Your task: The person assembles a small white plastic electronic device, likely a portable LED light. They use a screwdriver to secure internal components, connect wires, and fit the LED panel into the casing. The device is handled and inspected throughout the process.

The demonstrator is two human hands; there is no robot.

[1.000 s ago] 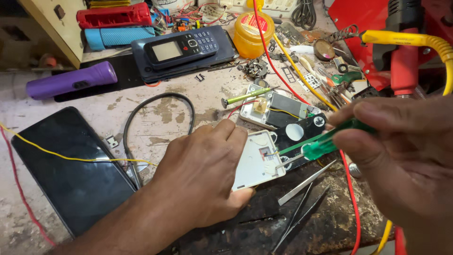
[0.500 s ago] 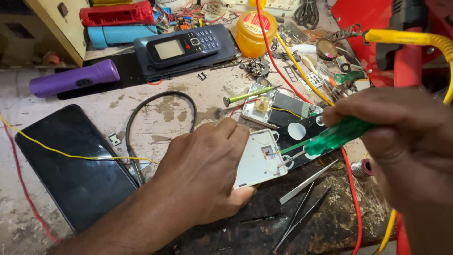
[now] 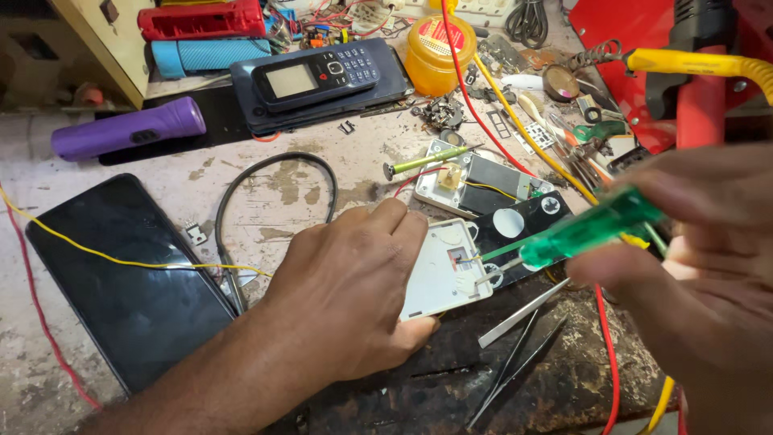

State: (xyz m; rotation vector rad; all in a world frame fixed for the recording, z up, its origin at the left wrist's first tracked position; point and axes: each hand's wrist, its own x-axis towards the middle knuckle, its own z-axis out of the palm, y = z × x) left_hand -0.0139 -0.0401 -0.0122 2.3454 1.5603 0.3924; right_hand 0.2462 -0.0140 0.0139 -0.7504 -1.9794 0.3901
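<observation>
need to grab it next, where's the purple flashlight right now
In the head view the purple flashlight lies at the upper left of the bench, left of the keypad phone and just below the blue cylinder.

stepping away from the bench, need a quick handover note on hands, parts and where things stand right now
Left hand: palm down, pinning the small white casing to the bench.
Right hand: holds the green-handled screwdriver, tip at the casing's inner face.
Nearby: second opened white unit with wires just behind, tweezers in front, a yellow-green screwdriver lying by the opened unit.
Done: casing is open, inside exposed.
Left: whether any screw is out cannot be told; the tool is on the part and nothing is reassembled.
</observation>
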